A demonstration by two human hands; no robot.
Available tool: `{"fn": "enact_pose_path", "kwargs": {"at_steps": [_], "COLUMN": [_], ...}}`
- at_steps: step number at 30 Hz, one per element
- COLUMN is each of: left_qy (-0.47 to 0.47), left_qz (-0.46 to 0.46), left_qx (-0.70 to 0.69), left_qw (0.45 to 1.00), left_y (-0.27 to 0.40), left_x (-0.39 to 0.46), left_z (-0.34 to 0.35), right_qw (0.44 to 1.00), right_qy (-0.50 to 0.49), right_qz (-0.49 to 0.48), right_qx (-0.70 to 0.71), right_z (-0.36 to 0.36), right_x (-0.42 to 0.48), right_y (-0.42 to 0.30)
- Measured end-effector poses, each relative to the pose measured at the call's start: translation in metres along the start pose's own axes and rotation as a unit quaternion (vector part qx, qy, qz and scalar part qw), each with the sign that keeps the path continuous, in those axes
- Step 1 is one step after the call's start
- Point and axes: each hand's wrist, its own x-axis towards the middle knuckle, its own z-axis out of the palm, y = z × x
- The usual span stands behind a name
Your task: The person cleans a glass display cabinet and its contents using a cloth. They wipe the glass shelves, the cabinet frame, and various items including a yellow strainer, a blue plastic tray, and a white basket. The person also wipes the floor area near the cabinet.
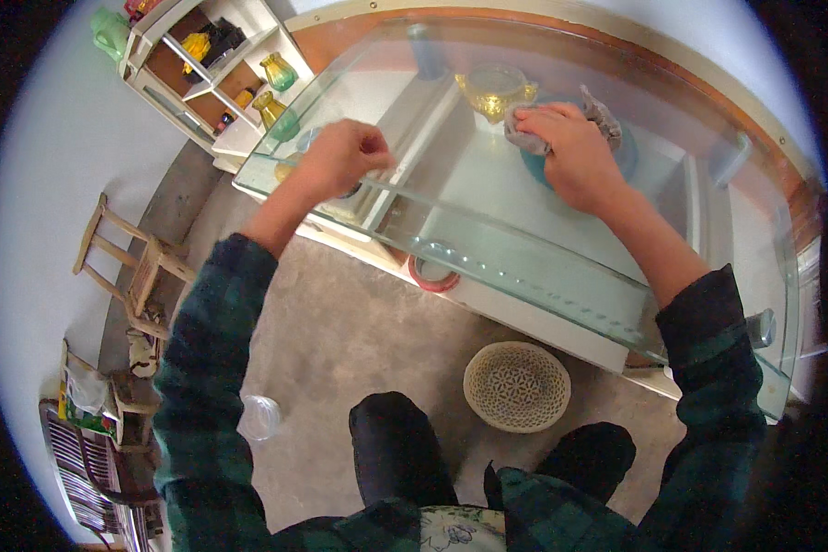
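Note:
A glass-topped table (469, 186) stretches before me, with a white lower shelf seen through the glass. My right hand (576, 152) grips a crumpled grey cloth (526, 133) over the glass top, toward its far side. Beneath or beyond the cloth, a gold-coloured bowl with handles (495, 92) and a round blue object (538, 164) show, the latter partly hidden by that hand. My left hand (345, 157) hovers near or at the left part of the glass with its fingers curled; whether it holds anything is unclear. A row of droplets or bubbles shows along the near edge.
A roll of red tape (433, 281) sits at the table's near side. On the floor stands a woven-pattern plastic basket (517, 431), close to my feet. At the left are a wooden chair (141, 276), a clear round container (259, 417) and a white shelf unit (228, 77) holding green-yellow vases.

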Motion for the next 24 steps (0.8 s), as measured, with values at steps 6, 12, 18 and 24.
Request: {"fn": "enact_pose_path", "kwargs": {"at_steps": [6, 12, 18, 24], "left_qy": [-0.021, -0.031, -0.045, -0.042], "left_qz": [-0.007, -0.014, -0.012, -0.01], "left_qx": [0.02, 0.031, 0.078, 0.058], "left_qw": [1.0, 0.999, 0.996, 0.997], "left_y": [0.021, 0.02, 0.02, 0.022], "left_x": [0.004, 0.005, 0.003, -0.004], "left_z": [-0.001, 0.0, -0.007, -0.006], "right_qw": [1.0, 1.0, 1.0, 1.0], "right_qy": [0.009, -0.002, 0.005, 0.011], "right_qz": [-0.014, -0.007, -0.008, -0.012], "right_qx": [0.002, 0.001, 0.005, 0.005], "right_z": [-0.001, 0.001, -0.001, 0.004], "right_x": [0.0, -0.001, 0.0, 0.0], "right_y": [0.004, 0.003, 0.002, 0.006]}}
